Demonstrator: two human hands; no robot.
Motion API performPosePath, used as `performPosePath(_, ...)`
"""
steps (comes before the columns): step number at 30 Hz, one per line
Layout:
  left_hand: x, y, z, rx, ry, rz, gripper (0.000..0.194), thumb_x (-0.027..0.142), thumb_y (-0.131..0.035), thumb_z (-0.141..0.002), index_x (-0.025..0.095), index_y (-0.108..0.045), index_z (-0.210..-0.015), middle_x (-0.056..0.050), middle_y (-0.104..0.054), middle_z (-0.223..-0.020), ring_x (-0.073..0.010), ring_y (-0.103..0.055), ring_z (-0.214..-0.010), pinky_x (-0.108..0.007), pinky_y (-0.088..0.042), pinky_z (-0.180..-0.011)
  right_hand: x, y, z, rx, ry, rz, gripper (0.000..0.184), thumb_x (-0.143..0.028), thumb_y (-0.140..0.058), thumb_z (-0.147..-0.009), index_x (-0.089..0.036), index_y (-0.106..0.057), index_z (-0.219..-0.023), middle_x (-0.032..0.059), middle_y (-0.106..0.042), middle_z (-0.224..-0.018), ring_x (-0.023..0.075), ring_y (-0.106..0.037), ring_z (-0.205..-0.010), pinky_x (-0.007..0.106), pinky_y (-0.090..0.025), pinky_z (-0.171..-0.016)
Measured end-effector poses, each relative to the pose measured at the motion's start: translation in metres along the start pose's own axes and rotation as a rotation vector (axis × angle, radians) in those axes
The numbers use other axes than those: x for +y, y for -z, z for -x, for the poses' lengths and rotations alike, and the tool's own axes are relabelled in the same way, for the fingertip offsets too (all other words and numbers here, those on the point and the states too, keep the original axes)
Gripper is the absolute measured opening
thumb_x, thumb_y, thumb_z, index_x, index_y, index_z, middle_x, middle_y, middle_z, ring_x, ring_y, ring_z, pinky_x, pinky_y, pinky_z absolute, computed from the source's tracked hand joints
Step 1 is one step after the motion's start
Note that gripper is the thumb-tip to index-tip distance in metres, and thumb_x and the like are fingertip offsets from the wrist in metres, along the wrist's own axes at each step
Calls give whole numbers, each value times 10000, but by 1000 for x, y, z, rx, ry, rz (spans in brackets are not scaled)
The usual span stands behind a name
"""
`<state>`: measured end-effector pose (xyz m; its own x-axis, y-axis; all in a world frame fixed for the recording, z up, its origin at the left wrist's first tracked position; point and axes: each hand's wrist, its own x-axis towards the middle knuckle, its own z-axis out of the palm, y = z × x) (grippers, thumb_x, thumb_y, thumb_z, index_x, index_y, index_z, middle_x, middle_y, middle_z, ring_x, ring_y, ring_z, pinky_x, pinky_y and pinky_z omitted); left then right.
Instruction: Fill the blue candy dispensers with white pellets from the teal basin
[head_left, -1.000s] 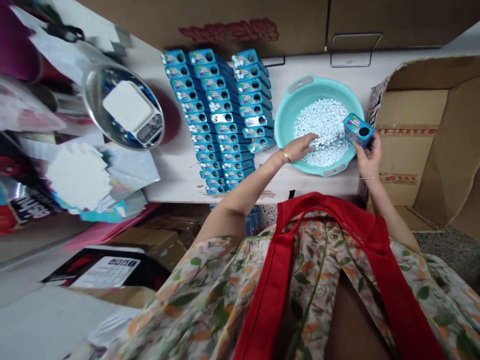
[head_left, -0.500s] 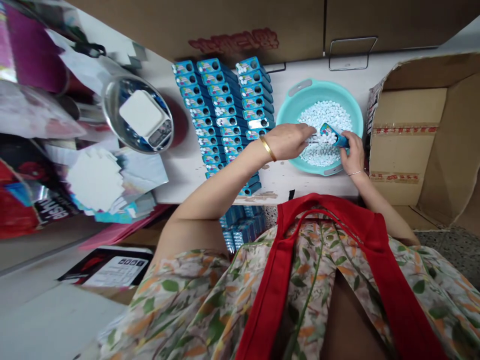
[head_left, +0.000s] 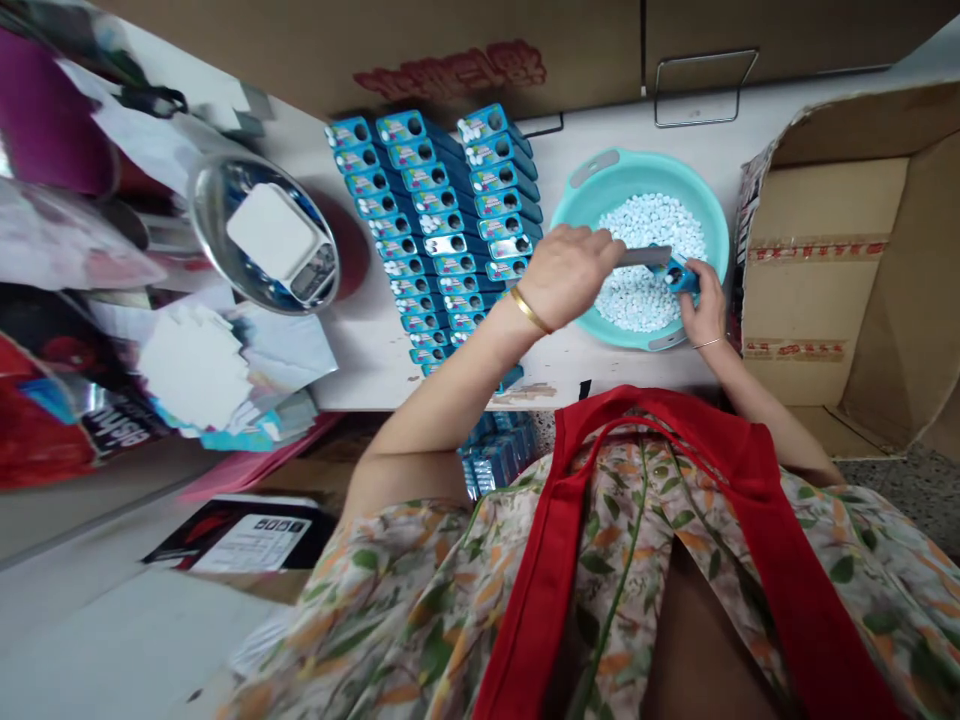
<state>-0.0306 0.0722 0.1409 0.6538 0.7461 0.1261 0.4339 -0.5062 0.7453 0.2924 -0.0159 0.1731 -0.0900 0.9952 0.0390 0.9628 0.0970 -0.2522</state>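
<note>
My left hand (head_left: pixel 574 268), with a gold bangle at its wrist, is closed around the handle of a small metal scoop (head_left: pixel 643 257). The scoop is turned so its edge or side faces up, and its tip meets the opening of a small blue box (head_left: pixel 680 276). Wrapped round that box are the fingers of my right hand (head_left: pixel 706 305), which holds it tilted over a turquoise basin (head_left: pixel 581 215). White pellets (head_left: pixel 651 222) cover the basin's bottom. How full the held box is, I cannot tell.
Left of the basin, several blue boxes (head_left: pixel 435 180) stand in rows, some showing white pellets. A kitchen scale (head_left: pixel 274 235) sits on a metal pot (head_left: pixel 206 250). An open cardboard box (head_left: pixel 810 290) flanks the basin's right; a large carton (head_left: pixel 480 50) stands behind.
The scoop, which held white pellets at the box's mouth, has been turned up and its pellets no longer show. My left hand has rotated and risen slightly; my right hand still grips the box.
</note>
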Motion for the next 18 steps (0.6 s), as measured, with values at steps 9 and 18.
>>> performPosePath(9,-54,-142,-74,-89,372,255,482,127,-285,-1116,141,-561,-1512,-191,-635,-1496,-306,-614,-1311,-457,-488,-1058,3,12,-3,50,-34,-6,481,-381,-551,-1000,-252,-518,-1463,151,-670,-1441,350,-672,-1376,643,-545,-1228)
performPosePath(18,-42,-172,-89,-124,214,256,581,118,-361,-1086,170,-492,-1650,-200,-576,-1578,-326,-604,-1400,-435,-531,-1101,22,16,-3,131,-48,1,517,-504,-572,-1038,-297,-505,-1507,112,-643,-1393,321,-673,-1323,659,-560,-1191)
